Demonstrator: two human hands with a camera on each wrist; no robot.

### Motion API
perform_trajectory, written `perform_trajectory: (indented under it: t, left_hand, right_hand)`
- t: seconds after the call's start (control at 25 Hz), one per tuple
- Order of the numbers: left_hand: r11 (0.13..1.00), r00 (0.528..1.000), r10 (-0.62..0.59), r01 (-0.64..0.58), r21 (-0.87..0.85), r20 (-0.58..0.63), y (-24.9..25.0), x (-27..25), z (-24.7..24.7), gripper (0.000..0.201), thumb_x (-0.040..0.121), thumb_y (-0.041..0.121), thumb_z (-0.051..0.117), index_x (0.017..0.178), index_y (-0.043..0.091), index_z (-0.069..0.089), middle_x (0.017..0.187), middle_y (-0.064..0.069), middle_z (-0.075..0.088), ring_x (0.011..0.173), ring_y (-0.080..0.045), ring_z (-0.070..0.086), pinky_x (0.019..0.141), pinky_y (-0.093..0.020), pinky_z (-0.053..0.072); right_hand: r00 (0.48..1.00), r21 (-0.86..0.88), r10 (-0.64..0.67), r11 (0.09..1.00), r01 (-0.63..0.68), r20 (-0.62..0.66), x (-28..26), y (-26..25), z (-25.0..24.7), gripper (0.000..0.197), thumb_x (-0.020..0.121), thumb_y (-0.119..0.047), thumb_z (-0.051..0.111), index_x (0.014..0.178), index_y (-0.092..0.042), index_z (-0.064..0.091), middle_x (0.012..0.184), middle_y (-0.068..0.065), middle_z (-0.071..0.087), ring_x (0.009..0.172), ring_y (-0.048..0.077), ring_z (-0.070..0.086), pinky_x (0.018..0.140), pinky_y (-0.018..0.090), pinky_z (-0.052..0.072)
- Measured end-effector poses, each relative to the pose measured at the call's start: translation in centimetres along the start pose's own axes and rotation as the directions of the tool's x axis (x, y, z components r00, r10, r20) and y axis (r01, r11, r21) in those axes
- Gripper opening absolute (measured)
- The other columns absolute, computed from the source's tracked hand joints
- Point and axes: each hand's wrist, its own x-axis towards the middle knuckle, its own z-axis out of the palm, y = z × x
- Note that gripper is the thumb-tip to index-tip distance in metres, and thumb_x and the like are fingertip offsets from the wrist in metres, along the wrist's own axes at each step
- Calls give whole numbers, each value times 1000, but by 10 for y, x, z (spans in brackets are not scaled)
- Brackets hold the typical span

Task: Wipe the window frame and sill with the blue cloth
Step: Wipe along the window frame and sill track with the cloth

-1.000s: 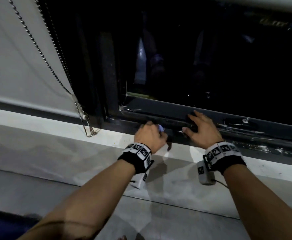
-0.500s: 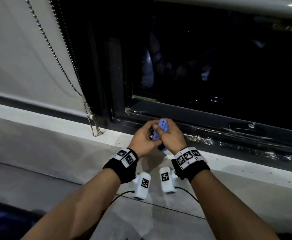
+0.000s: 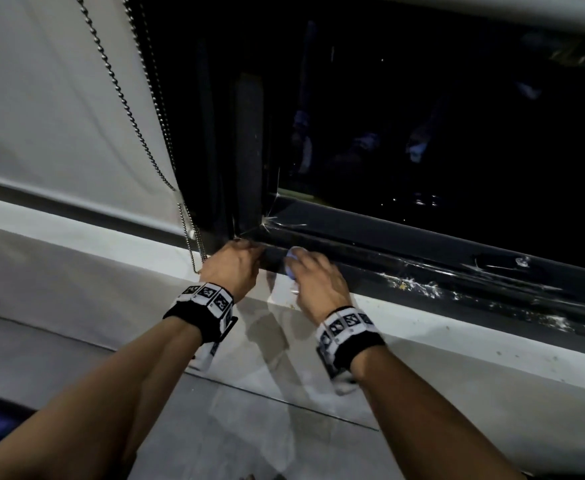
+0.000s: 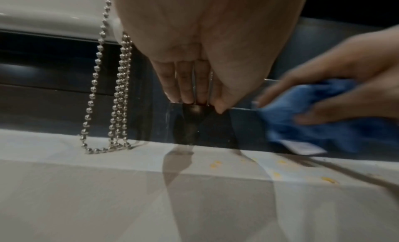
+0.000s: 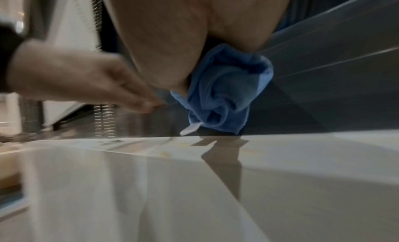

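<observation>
My right hand [image 3: 313,277] grips the bunched blue cloth [image 5: 224,95] and holds it against the dark lower window frame [image 3: 422,268], just above the white sill [image 3: 457,327]. The blue cloth [image 4: 319,112] has a white label hanging at its bottom edge. My left hand [image 3: 233,263] sits a little to the left, near the frame's bottom-left corner. Its straight fingers [image 4: 185,85] rest on the frame's top edge and hold nothing. Only a bit of the cloth [image 3: 292,259] shows in the head view, the rest hidden under my right hand.
A metal bead chain [image 3: 194,237] hangs from the white roller blind [image 3: 59,116] just left of my left hand, its loop [image 4: 108,143] lying on the sill. White and yellowish specks [image 3: 412,284] dirty the frame and sill to the right. The window pane [image 3: 440,116] is dark.
The cloth went from my left hand, through both hands together, into my right hand, which now holds it on the frame. My left hand moved left to the corner, empty.
</observation>
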Motion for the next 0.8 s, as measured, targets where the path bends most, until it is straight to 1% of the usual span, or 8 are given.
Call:
perform_trajectory:
  t: [0.16,0.28,0.36,0.44,0.56,0.68,0.72,0.8]
  left_hand:
    - [1000,1000,1,-1,10,-15,-8,4,6,30,96,35,51,120,30,68,123,6,65,114,-20,60,82,-35,54]
    - [1000,1000,11,-11,10,-16,-8,7,5,27,97,37,52,112,26,71,115,2,67,110,-23,60,84,-33,50]
    - [998,999,35,-35,54,0,-4,9,6,29,98,38,51,111,22,71,114,-1,67,109,-24,59,90,-32,44]
    - [997,1000,20,-20,71,6,-2,9,7,30,98,38,50,113,22,70,115,-2,66,110,-25,58,93,-33,45]
    - [998,999,-44,43,53,12,0,10,7,23,96,35,53,108,28,72,110,1,67,106,-26,61,83,-40,55]
    - [995,996,-79,77,56,37,-9,14,2,31,89,25,57,110,43,68,112,8,69,100,-26,67,82,-40,58]
    - [996,996,-77,74,56,49,-14,18,1,38,86,21,57,113,46,67,115,10,69,101,-25,67,82,-38,57]
    - [995,994,-66,59,78,84,-17,22,-2,48,83,14,57,117,46,65,118,10,68,101,-26,67,82,-37,55]
  right_hand:
    - [971,-13,166,985,-170,-171,-52,70,-11,56,71,-3,57,125,-20,62,141,-3,53,117,26,50,103,32,41]
    - [956,24,230,973,-229,-183,-67,93,-18,37,79,-20,47,110,-20,66,132,-4,57,117,26,51,103,28,35]
    - [943,93,265,964,-251,-203,-56,81,-20,28,88,-28,53,111,-19,67,126,-2,60,114,27,52,100,28,34]
    - [953,138,267,959,-247,-146,-36,52,-17,25,91,-28,58,113,-19,67,125,-4,62,111,27,50,93,26,34]
    - [980,127,200,972,-197,-13,-8,12,-19,15,82,-13,55,92,-23,61,106,-7,64,100,25,53,75,26,36]
    - [996,266,64,961,-78,62,-10,21,-47,24,72,-3,52,81,-24,60,97,-4,63,83,24,66,62,30,52]
    - [998,334,39,941,-55,55,-12,28,-57,32,73,-1,52,87,-28,64,103,-5,63,85,19,67,67,30,55]
    - [998,369,-33,928,50,-52,-5,34,-63,47,73,3,57,110,-24,65,118,-5,58,101,12,59,88,26,48]
